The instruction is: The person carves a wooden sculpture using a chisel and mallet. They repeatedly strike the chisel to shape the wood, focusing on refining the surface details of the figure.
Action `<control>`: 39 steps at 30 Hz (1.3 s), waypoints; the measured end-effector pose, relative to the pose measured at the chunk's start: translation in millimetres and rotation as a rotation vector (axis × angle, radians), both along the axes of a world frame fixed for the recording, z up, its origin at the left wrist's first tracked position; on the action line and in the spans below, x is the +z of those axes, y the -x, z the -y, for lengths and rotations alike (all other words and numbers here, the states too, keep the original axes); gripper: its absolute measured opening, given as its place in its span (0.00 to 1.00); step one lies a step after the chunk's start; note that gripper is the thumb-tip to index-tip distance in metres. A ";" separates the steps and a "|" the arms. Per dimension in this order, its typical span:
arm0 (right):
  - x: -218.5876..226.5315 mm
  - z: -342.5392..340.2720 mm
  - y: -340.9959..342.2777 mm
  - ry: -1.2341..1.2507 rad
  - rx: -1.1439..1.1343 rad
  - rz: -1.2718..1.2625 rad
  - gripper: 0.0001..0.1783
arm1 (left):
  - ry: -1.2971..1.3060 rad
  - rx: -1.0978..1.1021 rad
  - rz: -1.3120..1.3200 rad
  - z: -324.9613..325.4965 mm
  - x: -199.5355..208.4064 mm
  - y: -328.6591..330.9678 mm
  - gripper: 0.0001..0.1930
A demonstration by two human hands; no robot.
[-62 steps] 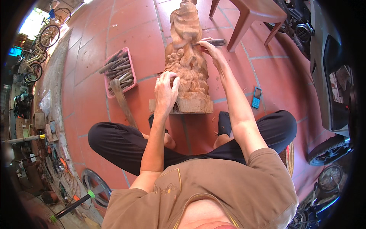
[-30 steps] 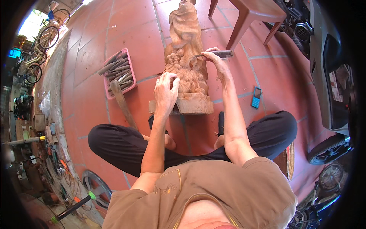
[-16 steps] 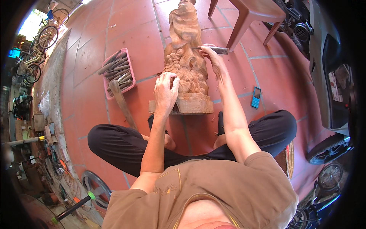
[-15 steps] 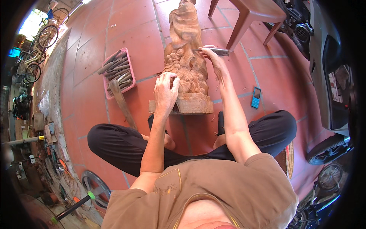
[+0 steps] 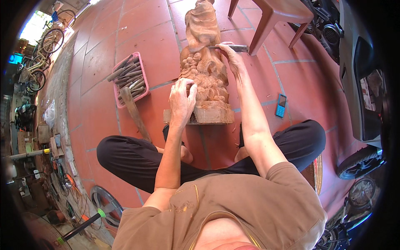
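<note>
In front of me a carved wooden statue (image 5: 203, 31) lies on its back, its square base (image 5: 213, 116) nearest my feet. My right hand (image 5: 234, 62) pinches a carving chisel (image 5: 238, 48) between thumb and fingers. The chisel lies crosswise at the statue's right side, its thin blade end pointing left against the folds and its dark handle sticking out to the right. My left hand (image 5: 182, 102) rests on the lower left of the carving, fingers curled over its edge; its palm is hidden.
A pink basket (image 5: 146, 79) of carving tools stands at left, a wooden mallet (image 5: 134, 112) leaning by it. A blue keypad phone (image 5: 281, 106) lies right of the statue. A brown plastic chair (image 5: 283, 14) stands at far right, with a motorbike (image 5: 361, 91) beyond.
My right hand and the chisel have shifted slightly up along the statue, and the blade reaches a little further left. My left hand stays in place.
</note>
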State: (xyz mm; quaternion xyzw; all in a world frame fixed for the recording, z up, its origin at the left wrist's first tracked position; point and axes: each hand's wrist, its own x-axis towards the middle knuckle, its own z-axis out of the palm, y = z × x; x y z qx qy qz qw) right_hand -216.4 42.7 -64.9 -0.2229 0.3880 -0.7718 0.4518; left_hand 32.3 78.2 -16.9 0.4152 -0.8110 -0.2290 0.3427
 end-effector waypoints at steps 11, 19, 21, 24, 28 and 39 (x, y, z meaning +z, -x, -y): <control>10.1 -50.8 -7.3 -0.167 0.004 -0.273 0.04 | -0.037 -0.001 0.004 -1.6 3.6 -3.8 0.08; 5.8 -8.1 -4.7 -0.030 -0.133 -0.019 0.04 | -0.049 -0.005 0.014 -1.6 5.2 0.6 0.08; 0.9 -4.0 -3.4 -0.094 -0.144 0.117 0.05 | -0.076 -0.013 0.000 -4.5 7.4 4.1 0.09; 11.9 -14.7 -18.3 -0.217 -0.114 -0.122 0.05 | -0.031 0.009 0.019 -1.6 5.9 -3.3 0.09; 4.5 -39.3 -15.5 -0.184 -0.086 -0.163 0.05 | 0.000 -0.001 0.030 2.1 1.8 -1.7 0.09; 5.8 -10.1 -21.7 0.018 -0.245 0.068 0.04 | -0.104 0.004 0.005 -1.0 3.2 -0.4 0.08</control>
